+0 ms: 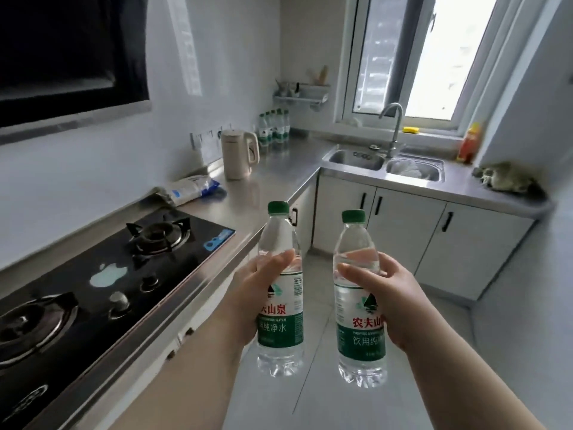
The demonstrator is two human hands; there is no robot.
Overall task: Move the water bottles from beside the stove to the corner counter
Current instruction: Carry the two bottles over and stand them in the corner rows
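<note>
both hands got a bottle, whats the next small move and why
Probably carry both forward toward the corner counter: the left hand and right hand each hold an upright bottle over the floor, and the bottle group already stands past the kettle.

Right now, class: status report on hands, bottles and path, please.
Left hand holding one bottle; right hand holding another bottle. Both upright, off the counter. Bottle cluster already in corner. Kettle beside route.

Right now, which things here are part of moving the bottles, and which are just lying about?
Part of the job:
- bottle in the left hand
- bottle in the right hand
- bottles in the corner
- counter

Lying about:
- kettle
- plastic bag
- stove
- sink
- yellow sponge
</note>
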